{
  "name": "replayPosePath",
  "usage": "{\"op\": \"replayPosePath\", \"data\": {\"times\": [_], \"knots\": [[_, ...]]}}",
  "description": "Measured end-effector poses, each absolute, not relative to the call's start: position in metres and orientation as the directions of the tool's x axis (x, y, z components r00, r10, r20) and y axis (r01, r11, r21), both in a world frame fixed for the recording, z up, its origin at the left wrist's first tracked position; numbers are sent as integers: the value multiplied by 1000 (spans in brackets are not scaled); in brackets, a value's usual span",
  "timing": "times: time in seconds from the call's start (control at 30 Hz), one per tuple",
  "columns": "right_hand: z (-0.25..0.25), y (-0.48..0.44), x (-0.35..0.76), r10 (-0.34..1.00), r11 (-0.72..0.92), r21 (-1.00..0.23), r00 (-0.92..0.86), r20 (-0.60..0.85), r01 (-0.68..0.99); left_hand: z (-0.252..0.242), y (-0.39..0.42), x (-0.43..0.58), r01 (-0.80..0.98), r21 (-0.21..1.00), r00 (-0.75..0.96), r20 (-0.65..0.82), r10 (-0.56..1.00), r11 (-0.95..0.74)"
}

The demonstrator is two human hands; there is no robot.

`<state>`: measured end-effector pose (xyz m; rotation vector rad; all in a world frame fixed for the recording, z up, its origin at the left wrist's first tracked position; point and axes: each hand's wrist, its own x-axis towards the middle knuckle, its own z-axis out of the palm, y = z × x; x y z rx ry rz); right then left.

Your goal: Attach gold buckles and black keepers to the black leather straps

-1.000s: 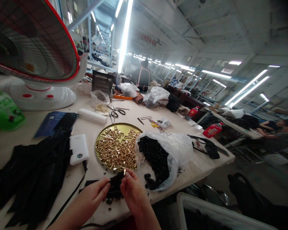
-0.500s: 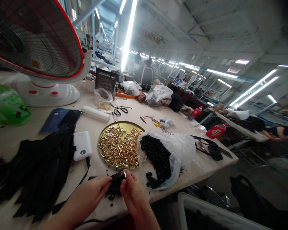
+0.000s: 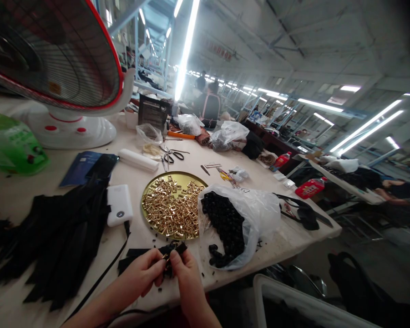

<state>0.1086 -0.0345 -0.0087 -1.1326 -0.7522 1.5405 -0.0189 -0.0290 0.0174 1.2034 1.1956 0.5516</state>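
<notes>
Together, left hand (image 3: 149, 272) and right hand (image 3: 186, 271) pinch black strip (image 3: 181, 247).

Shiny metal buckles (image 3: 172, 215) w/ glossy metal tray (image 3: 183, 177), matt blk cloth strips (image 3: 59, 237) & crinkly plastic bag (image 3: 261, 212)

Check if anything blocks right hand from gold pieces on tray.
No real barrier visible: between the right hand and the gold pieces lie the held black strip and the tray's near rim. The plastic bag sits right of that path.
</notes>
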Motion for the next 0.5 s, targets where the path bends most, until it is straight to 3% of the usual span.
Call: {"op": "replayPosePath", "data": {"times": [0.13, 0.2, 0.37, 0.43, 0.5], "knots": [[-7, -31, 113, 869, -487, -684, -227, -439, -543, 9, -30, -17, 268, 903, 306, -412, 858, 337], [-7, -31, 115, 878, -476, -719, -220, -426, -506, 8, -31, -17, 293, 900, 275, -403, 873, 323], [-9, -36, 119, 989, -150, -986, -20, -149, -71, 11, -33, -17, 345, 893, 251, -386, 888, 290], [-9, -37, 119, 997, -3, -990, 79, 9, 138, 12, -32, -17, 342, 892, 259, -393, 882, 297], [-9, -38, 118, 992, 23, -978, 120, 49, 206, 11, -31, -17, 348, 888, 249, -398, 883, 302]]}}
